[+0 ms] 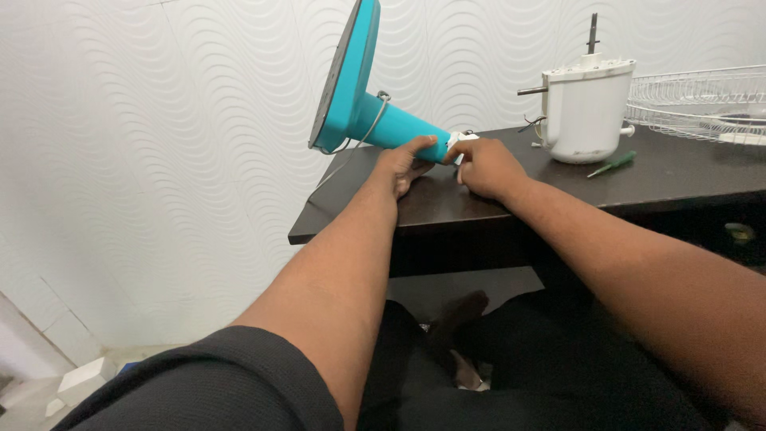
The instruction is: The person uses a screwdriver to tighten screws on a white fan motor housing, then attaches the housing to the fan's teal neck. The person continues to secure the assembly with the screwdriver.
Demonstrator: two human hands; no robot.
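Note:
A turquoise fan stand (359, 96), a round base on a tapered neck, lies tilted on its side at the left end of a dark wooden table (678, 172). My left hand (403, 164) grips the narrow end of the neck. My right hand (483, 168) is closed on a small white part at the tip of that neck, where wires show. A thin grey cable hangs from the base towards the table edge.
A white fan motor housing (586, 112) with a metal shaft stands upright at the table's middle. A green-handled screwdriver (613, 164) lies beside it. A white wire fan grille (702, 100) rests at the far right. A wavy white wall stands behind.

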